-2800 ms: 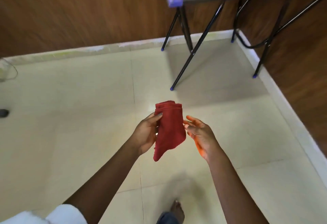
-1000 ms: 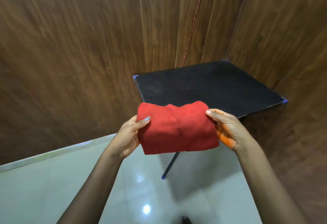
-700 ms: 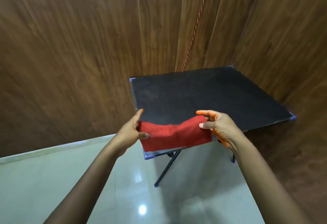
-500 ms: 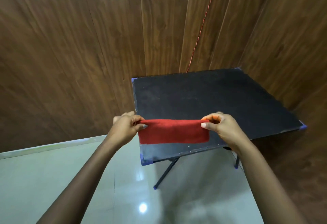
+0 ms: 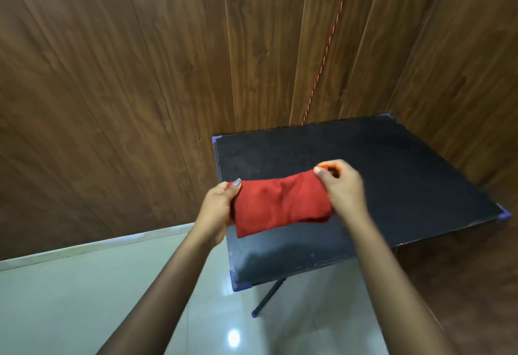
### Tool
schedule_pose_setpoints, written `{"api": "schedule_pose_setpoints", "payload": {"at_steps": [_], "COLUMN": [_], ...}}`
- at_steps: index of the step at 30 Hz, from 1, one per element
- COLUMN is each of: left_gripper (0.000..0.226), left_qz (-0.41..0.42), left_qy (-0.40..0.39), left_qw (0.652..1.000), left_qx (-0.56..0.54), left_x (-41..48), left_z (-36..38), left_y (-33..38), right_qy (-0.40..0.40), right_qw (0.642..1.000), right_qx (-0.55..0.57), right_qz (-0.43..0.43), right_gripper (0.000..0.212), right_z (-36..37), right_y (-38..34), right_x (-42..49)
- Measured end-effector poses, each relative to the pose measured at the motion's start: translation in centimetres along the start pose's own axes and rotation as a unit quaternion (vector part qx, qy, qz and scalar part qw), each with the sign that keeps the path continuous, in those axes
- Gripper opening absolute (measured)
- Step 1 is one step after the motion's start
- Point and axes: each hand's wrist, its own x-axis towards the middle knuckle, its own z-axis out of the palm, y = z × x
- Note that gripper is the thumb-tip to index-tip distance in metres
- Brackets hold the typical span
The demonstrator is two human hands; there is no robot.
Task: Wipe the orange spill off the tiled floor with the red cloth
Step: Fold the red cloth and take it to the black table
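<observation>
The folded red cloth (image 5: 280, 204) is stretched between both hands just above the black table top (image 5: 392, 175). My left hand (image 5: 218, 209) pinches the cloth's left end with the thumb on top. My right hand (image 5: 340, 186) grips its right end, and orange stain shows on those fingertips. No orange spill shows on the pale tiled floor (image 5: 84, 293) in this view.
The black folding table stands in a corner of dark wood-panelled walls (image 5: 126, 88), with a blue-tipped leg (image 5: 266, 295) under its front edge. A thin red cord (image 5: 325, 54) hangs down the wall behind it. A white skirting strip (image 5: 98, 242) runs along the floor edge.
The cloth, held flat and low at the table's front edge half a second ago, has lifted and moved further over the table top. Both hands still hold its ends.
</observation>
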Motion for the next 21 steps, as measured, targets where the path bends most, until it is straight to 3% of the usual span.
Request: {"api": "schedule_pose_setpoints", "payload": {"at_steps": [2, 5, 8, 10, 12, 14, 16, 21], "left_gripper": [0.021, 0.041, 0.04, 0.034, 0.022, 0.012, 0.009, 0.022], "left_qz": [0.003, -0.008, -0.02, -0.043, -0.068, -0.094, -0.122, -0.174], "left_qy": [0.01, -0.024, -0.064, -0.052, -0.051, -0.059, -0.051, 0.053], "left_qw": [1.0, 0.999, 0.994, 0.994, 0.99, 0.982, 0.98, 0.982], "left_qx": [0.006, -0.04, -0.087, -0.091, -0.112, -0.153, -0.146, 0.047], "left_x": [0.0, -0.4, 0.0, 0.6, 1.1, 1.4, 1.7, 2.9], "left_z": [1.6, 2.6, 1.1, 0.1, -0.6, -1.1, -1.5, -1.8], "left_y": [-0.9, -2.0, -2.7, -3.7, -5.0, -6.5, -8.1, -13.4], "right_qy": [-0.016, -0.16, -0.219, -0.181, -0.199, -0.279, -0.263, -0.201], "right_qw": [0.997, 0.981, 0.969, 0.974, 0.966, 0.917, 0.885, 0.941], "right_qx": [-0.04, -0.083, 0.098, 0.086, 0.04, 0.113, 0.195, 0.003], "right_qz": [-0.065, -0.077, 0.055, 0.104, 0.162, 0.261, 0.331, 0.27], "right_gripper": [0.015, 0.02, 0.02, 0.014, 0.019, 0.023, 0.018, 0.025], "right_z": [2.7, 5.9, 5.0, 4.1, 3.8, 4.4, 5.7, 9.6], "right_y": [-1.3, -1.9, -1.3, 0.6, 3.1, 5.5, 7.5, 12.6], "right_x": [-1.9, -4.7, -3.6, -2.2, -2.0, -2.7, -3.4, -4.4]}}
